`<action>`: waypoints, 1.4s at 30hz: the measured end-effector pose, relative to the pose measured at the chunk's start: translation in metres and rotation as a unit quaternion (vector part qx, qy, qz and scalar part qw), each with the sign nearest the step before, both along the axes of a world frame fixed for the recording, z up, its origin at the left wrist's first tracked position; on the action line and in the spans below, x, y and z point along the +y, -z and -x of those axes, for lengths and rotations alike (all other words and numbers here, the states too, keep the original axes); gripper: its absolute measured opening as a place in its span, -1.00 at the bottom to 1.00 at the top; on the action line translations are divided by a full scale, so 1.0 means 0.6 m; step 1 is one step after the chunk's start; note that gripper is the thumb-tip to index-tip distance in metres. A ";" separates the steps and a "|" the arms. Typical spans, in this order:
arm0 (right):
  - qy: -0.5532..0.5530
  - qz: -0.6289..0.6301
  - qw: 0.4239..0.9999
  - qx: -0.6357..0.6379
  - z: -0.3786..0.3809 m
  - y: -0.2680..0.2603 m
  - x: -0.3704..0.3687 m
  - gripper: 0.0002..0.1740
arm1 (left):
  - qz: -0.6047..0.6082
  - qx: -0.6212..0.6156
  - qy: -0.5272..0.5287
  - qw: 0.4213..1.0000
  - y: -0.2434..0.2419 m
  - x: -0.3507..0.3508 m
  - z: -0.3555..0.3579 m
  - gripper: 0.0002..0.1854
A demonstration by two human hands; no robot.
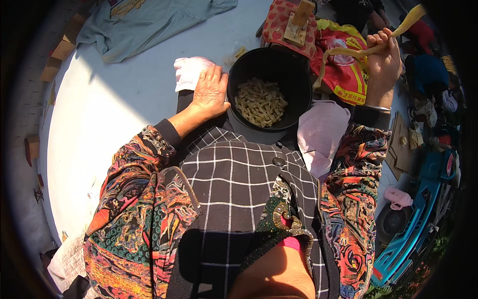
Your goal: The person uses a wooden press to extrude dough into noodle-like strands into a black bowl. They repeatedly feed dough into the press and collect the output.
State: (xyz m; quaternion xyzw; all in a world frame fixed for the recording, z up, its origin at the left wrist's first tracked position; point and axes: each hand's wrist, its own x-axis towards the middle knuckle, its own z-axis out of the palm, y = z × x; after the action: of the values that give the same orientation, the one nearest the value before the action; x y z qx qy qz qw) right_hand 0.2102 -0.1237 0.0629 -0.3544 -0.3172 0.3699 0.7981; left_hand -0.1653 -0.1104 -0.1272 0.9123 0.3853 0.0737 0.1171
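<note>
My right hand (384, 56) is raised at the upper right, its fingers closed around a long, pale yellow, fibrous strip (345, 51). One end of the strip sticks up past my fist, and the other droops left toward the black bucket (304, 80). Inside the bucket lies a heap of short, pale cut pieces (261, 102). My left hand (211, 91) lies flat over my knee, fingertips on a pale pink cloth (190, 74) and thumb close to the bucket's left side. A second pink cloth (323, 130) covers my other knee.
Beyond the bucket, a wooden block with an upright piece (297, 33) rests on a red heart-patterned cloth (274, 18). Beside it is a red and yellow printed bag (345, 71). A blue-grey garment (149, 30) lies far left. A turquoise vehicle (414, 224) and pink jug (397, 198) are right.
</note>
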 end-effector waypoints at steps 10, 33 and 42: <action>-0.139 -0.013 0.989 -0.042 -0.023 0.056 0.027 -0.65 | -0.121 -0.080 0.025 0.989 0.001 0.018 0.093 -0.80; -0.215 0.054 0.974 -0.040 0.024 0.028 0.018 -0.63 | 0.156 -0.157 -0.249 0.943 -0.052 0.070 0.234 -0.28; -0.176 0.157 0.971 -0.046 0.066 0.037 0.016 -0.67 | 0.080 -0.188 -0.311 0.928 -0.032 0.147 0.177 -0.73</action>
State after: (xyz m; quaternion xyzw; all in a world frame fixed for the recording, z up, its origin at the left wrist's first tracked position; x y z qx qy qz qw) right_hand 0.1705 -0.1142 0.0409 -0.4309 -0.3487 0.5331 0.6392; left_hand -0.2715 -0.0225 -0.1078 0.7038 0.6253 0.2454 0.2314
